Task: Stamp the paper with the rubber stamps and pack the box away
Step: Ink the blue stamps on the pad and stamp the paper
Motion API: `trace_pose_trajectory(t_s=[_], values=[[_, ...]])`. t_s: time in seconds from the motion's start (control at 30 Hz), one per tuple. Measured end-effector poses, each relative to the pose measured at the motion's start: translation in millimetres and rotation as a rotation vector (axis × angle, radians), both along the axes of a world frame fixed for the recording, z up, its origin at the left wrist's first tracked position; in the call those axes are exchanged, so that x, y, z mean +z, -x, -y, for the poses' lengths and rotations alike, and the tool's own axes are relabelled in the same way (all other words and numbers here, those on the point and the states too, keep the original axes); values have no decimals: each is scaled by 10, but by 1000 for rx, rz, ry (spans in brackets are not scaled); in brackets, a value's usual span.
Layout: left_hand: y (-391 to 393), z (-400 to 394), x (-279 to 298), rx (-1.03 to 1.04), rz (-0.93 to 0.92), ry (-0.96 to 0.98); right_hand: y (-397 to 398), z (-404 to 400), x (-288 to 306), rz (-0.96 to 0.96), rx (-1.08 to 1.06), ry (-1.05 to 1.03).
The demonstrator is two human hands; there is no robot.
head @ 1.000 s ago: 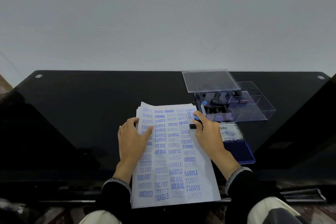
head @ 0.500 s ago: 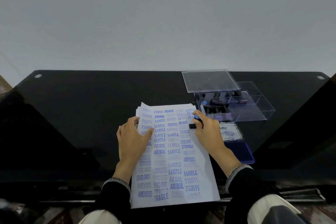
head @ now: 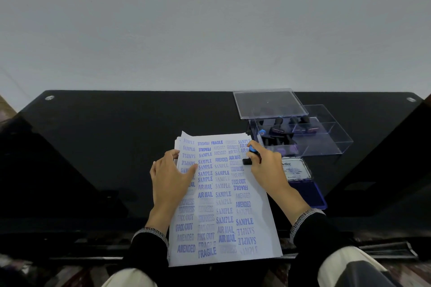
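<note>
One surface: black glass table (head: 116,147), bearing everything below.
Paper: white stack of sheets (head: 224,196), long axis running from near edge to far edge, top sheet crowded with blue imprints (SAMPLE, FRAGILE, AIR MAIL, FAX OUT, AMENDED, EXPRESS); little bare space left, so stamping judged close to done.
Box: clear plastic stamp box (head: 326,140), just beyond the far right corner of the paper, open on top, several dark-handled stamps standing inside.
Lid: clear lid (head: 268,102), propped over the far left part of the box, not closed.
Ink pad: blue Artline pad (head: 305,184), open, just right of the paper, nearer than the box.
Left hand (head: 170,179): flat on the left margin of the paper, fingers spread and released, pinning the stack.
Right hand (head: 268,168): at the far right edge of the paper, thumb and forefinger clenched around the stamp.
Stamp: black rubber stamp with blue cap (head: 250,155), base on or just over the paper beside the AIR MAIL marks; contact not certain.
Key relation: box and pad both to the right of the stamp, on the right hand's side; right hand clearly nearer, box farther away, pad closer in.
Likely next: lift, then re-ink or return to box.
</note>
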State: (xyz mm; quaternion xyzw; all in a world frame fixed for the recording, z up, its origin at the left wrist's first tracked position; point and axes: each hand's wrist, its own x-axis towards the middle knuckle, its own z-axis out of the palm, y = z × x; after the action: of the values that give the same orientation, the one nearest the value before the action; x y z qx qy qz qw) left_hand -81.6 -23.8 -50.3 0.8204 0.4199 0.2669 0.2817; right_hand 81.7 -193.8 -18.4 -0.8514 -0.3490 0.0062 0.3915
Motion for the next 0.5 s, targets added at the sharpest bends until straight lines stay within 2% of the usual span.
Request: trace_pose_trajectory(t_s=[0.33, 0.5], values=[[5, -11, -24, -4, 10, -3, 161, 94, -55, 39, 7, -105], [3, 0, -8, 0, 10, 2, 109, 59, -50, 19, -7, -63]])
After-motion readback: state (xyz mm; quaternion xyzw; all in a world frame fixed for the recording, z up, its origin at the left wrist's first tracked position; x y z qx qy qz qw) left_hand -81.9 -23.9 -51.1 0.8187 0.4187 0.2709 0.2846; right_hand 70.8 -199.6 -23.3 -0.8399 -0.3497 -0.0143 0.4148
